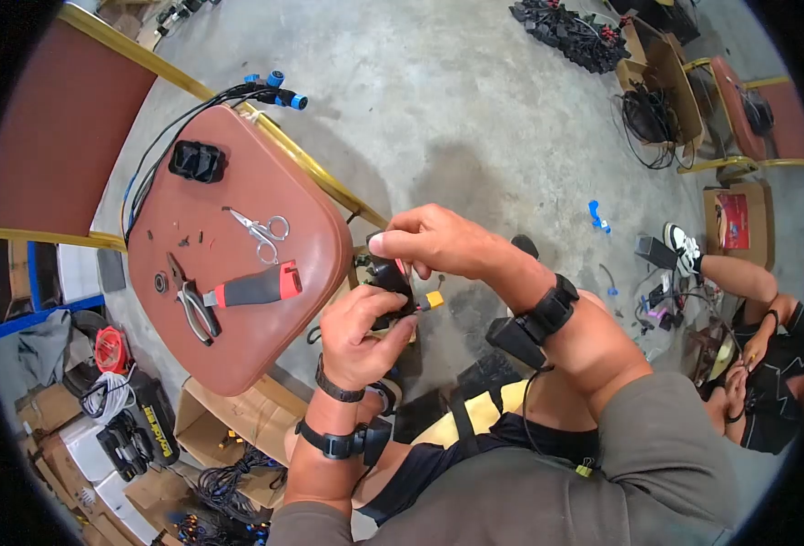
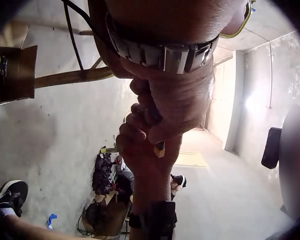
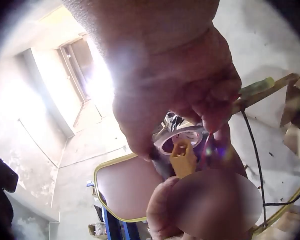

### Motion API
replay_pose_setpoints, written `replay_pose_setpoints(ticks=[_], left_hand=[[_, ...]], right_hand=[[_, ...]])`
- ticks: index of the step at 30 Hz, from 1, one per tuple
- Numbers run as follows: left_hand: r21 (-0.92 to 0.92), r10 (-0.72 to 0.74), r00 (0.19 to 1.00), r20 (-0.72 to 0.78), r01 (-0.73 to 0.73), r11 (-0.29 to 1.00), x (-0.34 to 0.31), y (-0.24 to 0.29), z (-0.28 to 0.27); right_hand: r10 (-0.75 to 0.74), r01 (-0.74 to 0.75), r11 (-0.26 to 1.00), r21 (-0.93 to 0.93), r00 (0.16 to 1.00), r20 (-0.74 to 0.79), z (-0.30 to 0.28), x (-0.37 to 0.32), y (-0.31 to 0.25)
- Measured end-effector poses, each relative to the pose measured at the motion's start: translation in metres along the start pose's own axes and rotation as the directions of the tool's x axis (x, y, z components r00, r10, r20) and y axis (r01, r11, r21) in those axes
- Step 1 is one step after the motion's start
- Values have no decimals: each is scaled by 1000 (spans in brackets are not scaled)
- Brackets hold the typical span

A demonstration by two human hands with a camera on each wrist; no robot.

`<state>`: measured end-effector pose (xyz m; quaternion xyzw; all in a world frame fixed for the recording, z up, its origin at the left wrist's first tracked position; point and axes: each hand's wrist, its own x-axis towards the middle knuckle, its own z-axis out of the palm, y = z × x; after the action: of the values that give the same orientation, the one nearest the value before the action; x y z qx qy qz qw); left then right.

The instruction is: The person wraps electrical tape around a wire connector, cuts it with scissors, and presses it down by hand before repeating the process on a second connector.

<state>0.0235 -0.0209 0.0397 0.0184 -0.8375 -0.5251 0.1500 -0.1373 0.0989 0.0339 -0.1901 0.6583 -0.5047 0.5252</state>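
Note:
In the head view, my left hand (image 1: 356,332) grips a black rounded casing (image 1: 385,278) from below. The right hand (image 1: 443,241) holds its upper side, thumb and fingers bent over it. A yellow connector (image 1: 434,299) on short wires sticks out beside the left fingertips. The right wrist view shows the casing's round open end (image 3: 165,142), with the yellow connector (image 3: 182,159) in front and a thin red wire beside it. A green translucent stick-like piece (image 3: 257,88) juts out beyond the right fingers. Fingers cover much of the casing.
Left of the hands, a brown chair seat (image 1: 283,227) bears scissors (image 1: 261,234), pliers (image 1: 191,300), a red-and-black handled tool (image 1: 256,287), a black plastic part (image 1: 198,161) and cables. Cardboard boxes (image 1: 206,423) stand below. Another person (image 1: 775,364) sits at right.

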Motion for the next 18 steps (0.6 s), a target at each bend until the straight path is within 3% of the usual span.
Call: replay_pose_setpoints(ticks=[6,11,18], left_hand=[[58,85,996,-8,-85,995,-3,-8,3],[111,93,996,6,-93,989,-3,-7,5],[199,137,990,-41,-126,972,0,-4,6]], right_hand=[[76,-75,997,-36,997,15,5,10,5],[147,-141,970,-197,989,19,5,13,4],[107,-91,923,-375,994,24,4,19,16]])
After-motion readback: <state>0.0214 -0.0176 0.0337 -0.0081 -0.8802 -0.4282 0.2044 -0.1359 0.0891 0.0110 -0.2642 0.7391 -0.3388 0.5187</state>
